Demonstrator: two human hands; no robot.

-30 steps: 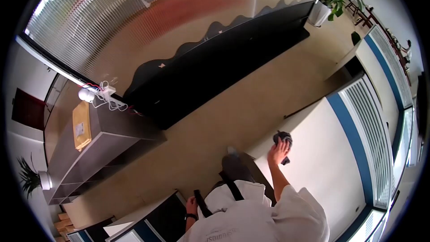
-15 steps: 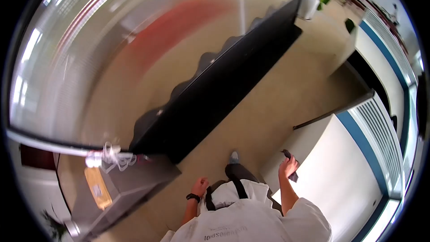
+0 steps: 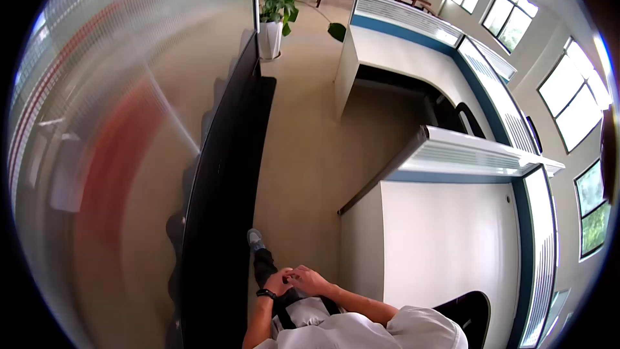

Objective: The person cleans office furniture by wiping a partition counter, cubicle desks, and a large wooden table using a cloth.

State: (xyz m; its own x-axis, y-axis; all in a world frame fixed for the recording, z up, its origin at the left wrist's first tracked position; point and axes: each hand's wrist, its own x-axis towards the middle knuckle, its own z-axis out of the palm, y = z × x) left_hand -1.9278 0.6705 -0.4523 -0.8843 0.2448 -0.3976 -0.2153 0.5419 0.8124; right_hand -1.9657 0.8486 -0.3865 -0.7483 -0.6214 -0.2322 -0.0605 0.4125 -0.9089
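My left hand [image 3: 278,282], with a black watch [image 3: 265,293] on its wrist, is curled in front of my waist. Against it lies my right hand [image 3: 307,280], its fingers bent and closed over the left fingertips. Only a small dark bit [image 3: 288,278] shows between them, apparently part of the dark, limp, cloth-like thing that my right hand held a moment earlier. The fingers hide most of it, and whether the left hand grips it too is unclear.
A black low partition base [image 3: 223,174] with a clear panel runs along my left. On the right stand a white desk [image 3: 452,239], a black chair [image 3: 475,310] and another white desk [image 3: 407,52]. A potted plant [image 3: 271,40] stands ahead.
My right hand has come in from the right with the dark cloth to meet my left hand at the waist. My view has turned right, and the grey cabinet with the yellow packet has left it.
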